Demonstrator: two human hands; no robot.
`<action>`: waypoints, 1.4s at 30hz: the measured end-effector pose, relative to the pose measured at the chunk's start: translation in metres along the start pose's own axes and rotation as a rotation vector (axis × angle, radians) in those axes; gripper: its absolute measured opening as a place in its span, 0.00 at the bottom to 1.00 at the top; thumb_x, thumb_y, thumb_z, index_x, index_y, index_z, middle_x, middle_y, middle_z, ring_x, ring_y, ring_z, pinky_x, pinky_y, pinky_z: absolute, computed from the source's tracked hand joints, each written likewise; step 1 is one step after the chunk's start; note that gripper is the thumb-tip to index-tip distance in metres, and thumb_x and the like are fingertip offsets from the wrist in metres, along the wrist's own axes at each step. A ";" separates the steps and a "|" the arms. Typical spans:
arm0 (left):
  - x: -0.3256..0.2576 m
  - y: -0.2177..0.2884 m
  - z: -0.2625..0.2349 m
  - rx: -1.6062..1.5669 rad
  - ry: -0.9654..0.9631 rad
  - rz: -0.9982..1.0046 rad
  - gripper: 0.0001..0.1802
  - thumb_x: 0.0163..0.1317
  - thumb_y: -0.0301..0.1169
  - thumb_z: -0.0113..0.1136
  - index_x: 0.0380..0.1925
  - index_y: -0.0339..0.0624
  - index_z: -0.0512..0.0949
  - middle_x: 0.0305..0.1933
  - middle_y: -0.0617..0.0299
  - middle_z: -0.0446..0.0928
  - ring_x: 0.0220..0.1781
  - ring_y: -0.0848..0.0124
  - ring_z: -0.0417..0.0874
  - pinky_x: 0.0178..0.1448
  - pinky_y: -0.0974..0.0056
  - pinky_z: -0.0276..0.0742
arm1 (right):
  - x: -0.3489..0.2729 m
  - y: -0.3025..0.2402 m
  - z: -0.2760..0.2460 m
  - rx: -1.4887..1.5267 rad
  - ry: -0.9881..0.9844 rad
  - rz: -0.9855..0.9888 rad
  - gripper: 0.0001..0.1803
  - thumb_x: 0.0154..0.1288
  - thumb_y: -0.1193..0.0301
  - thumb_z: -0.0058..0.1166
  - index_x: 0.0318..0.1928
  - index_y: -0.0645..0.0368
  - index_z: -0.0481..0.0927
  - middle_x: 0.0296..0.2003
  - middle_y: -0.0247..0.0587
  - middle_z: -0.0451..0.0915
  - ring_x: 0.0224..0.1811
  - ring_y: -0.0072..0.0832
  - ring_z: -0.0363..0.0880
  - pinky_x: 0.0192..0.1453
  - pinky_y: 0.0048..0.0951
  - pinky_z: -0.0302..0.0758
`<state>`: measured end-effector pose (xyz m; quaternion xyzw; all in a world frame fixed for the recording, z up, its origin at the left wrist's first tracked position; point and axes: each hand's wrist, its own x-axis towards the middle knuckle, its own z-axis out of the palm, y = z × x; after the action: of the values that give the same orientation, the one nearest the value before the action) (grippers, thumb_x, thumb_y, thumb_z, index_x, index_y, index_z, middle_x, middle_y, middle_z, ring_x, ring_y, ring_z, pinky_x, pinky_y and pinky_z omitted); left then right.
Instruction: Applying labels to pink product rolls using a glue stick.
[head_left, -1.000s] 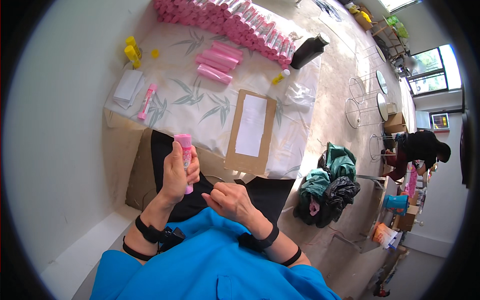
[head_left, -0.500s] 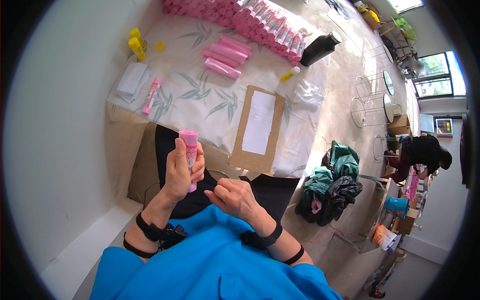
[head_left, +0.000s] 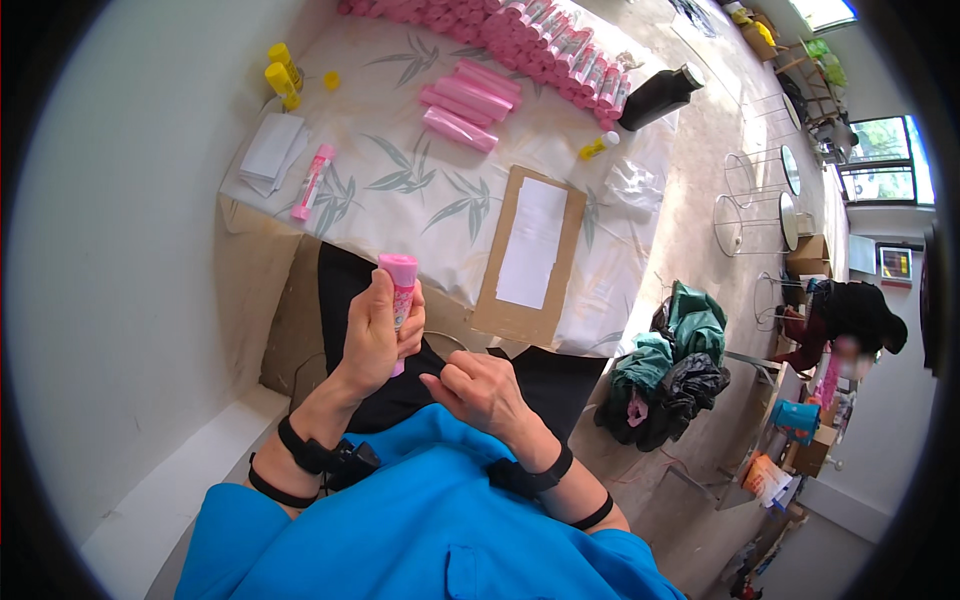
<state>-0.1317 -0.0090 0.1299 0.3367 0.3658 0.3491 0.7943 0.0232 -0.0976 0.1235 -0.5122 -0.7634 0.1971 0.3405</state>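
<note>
My left hand (head_left: 378, 328) is wrapped round an upright pink plastic roll (head_left: 398, 268) with a printed label, held above my lap; its lower end pokes out below the fingers. To its right, my right hand (head_left: 482, 392) is closed with the fingers curled in, apart from the roll; what the fingers hold, if anything, is hidden. On the table beyond, a similar labelled roll (head_left: 313, 183) lies near the left front edge, by a stack of white paper slips (head_left: 272, 150). A piece of brown cardboard (head_left: 568, 240) bearing a white sheet (head_left: 532, 240) lies at the front right.
Several plain pink rolls (head_left: 463, 130) lie mid-table, before a large pile of pink rolls (head_left: 480, 30). Yellow glue sticks (head_left: 283, 85) stand far left; another (head_left: 600, 146) lies right, near a black bottle (head_left: 660, 97). Dark bags (head_left: 665, 385) lie on the floor. A person (head_left: 855, 315) is far right.
The view has shifted slightly, so the table things sit a little right of before. My left hand keeps its hold on the roll, and my right hand stays curled beside it.
</note>
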 end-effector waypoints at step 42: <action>-0.016 0.002 0.006 -0.016 -0.102 0.068 0.30 0.77 0.55 0.28 0.43 0.38 0.70 0.20 0.70 0.62 0.17 0.84 0.58 0.21 0.75 0.57 | -0.010 -0.004 0.000 -0.045 -0.018 0.014 0.22 0.56 0.71 0.69 0.18 0.56 0.65 0.18 0.36 0.64 0.17 0.32 0.69 0.21 0.33 0.67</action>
<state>-0.1349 -0.0221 0.1405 0.3599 0.3105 0.3614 0.8022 0.0232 -0.1087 0.1234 -0.5234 -0.7669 0.1870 0.3208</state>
